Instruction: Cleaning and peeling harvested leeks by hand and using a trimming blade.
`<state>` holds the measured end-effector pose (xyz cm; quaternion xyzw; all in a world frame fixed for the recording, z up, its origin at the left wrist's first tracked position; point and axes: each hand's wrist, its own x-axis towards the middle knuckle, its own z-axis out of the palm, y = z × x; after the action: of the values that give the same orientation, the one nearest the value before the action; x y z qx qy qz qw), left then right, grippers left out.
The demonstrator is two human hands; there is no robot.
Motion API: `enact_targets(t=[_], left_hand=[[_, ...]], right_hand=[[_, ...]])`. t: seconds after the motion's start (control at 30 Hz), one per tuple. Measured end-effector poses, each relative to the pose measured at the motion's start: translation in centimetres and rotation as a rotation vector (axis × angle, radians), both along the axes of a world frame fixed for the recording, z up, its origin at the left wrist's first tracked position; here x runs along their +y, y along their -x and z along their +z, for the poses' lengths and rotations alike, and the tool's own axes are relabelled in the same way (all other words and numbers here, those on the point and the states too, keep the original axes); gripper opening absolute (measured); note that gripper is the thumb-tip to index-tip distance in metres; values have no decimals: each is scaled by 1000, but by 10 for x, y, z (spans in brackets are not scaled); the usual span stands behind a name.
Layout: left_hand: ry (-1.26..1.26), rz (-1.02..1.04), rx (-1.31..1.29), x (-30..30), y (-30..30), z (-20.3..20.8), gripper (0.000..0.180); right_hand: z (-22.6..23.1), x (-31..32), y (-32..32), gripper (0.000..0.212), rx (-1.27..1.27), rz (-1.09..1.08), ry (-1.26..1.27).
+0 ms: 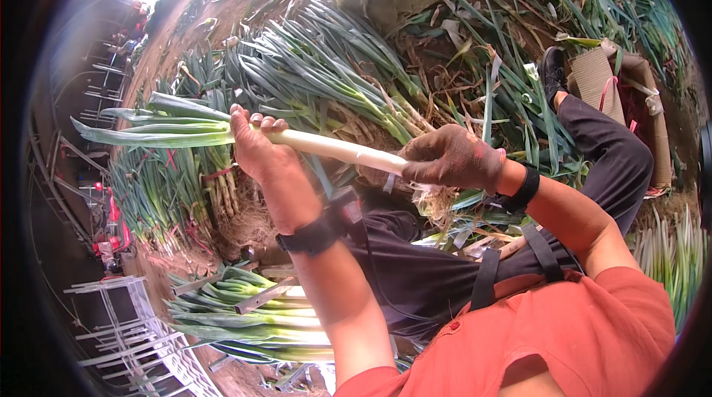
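Note:
A single large green onion [334, 147] with a long white shank lies nearly level across my two hands. My bare left hand [258, 146] is closed round it where the shank meets the green leaves, which fan out to the left. Near the root end, my right hand [456, 159], in a dirty brown glove, pinches the white shank between thumb and fingers. Below that glove hangs a tuft of pale roots [436, 200]. The glove hides part of the lower shank.
Big heaps of untrimmed green onions [326, 63] lie ahead, with tied bundles [170, 197] at the left. Trimmed green onions [252, 315] are stacked beside my left forearm. A torn cardboard box [601, 89] stands by my foot, and a white metal rack [141, 338] at lower left.

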<state>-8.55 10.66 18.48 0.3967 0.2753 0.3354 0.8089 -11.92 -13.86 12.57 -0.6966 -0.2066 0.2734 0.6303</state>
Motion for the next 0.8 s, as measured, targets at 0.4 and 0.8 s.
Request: enact_targets(t=[0.4,0.8], left_hand=[[21,-41,-79,-2,0,-3,22],[63,-166,-264,6,1,-6,34]], right_hand=[[-5,2,-2,17,-61,-36,28],[-11,8,-1,15,-214,-187,79]])
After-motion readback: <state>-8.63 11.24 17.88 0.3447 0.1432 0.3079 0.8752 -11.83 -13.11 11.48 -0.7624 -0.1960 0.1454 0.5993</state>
